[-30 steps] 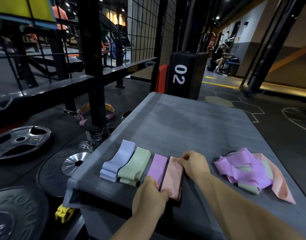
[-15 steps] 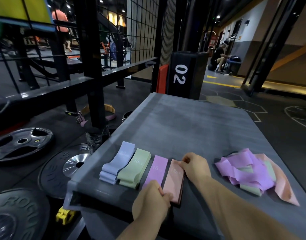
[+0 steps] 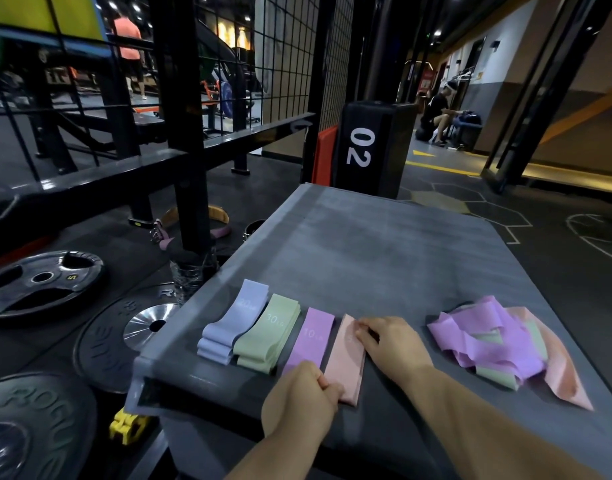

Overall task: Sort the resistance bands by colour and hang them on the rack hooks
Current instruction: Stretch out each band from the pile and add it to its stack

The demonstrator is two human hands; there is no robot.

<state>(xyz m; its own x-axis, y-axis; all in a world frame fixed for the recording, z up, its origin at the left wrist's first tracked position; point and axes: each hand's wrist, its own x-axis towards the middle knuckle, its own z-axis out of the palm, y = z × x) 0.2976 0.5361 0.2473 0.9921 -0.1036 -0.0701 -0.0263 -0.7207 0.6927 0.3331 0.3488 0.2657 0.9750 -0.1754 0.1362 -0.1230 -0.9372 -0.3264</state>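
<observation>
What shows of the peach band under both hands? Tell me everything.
The peach band is a flat, matte, rubbery-looking strip lying lengthwise on the grey platform, rightmost of four sorted colours, beside the violet band. The left hand pinches its near end; the right hand grips its far end.

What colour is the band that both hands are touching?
The band is peach-pink; head view shows it.

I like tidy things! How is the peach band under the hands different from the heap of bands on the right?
The peach band lies flat and straight; the heap is crumpled. The peach band is one colour; the heap mixes purple, green and peach. Both lie on the grey platform.
</observation>
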